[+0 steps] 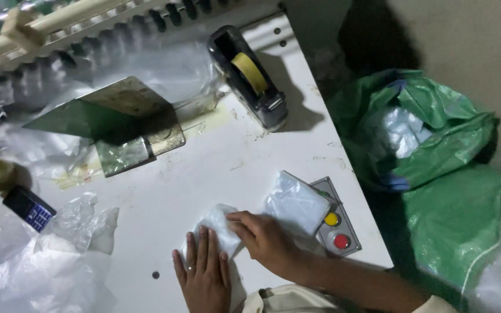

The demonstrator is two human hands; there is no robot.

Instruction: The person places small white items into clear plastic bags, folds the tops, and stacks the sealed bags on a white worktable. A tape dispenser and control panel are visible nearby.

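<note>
Pressing flat on the small clear packet (218,226) at the worktop's (204,168) near edge, left hand (204,275) open-palmed; right hand (265,237) pinching its top corner; mid-fold, probably; next needs a firm crease.

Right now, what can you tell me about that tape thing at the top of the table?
The tape dispenser is a dark grey, heavy-looking block with a roll of yellowish tape set upright in its slot. It stands at the far end of the white table, turned slantwise, its cutter end pointing toward the person. Clear plastic film lies beside it. Neither hand touches it.
</note>
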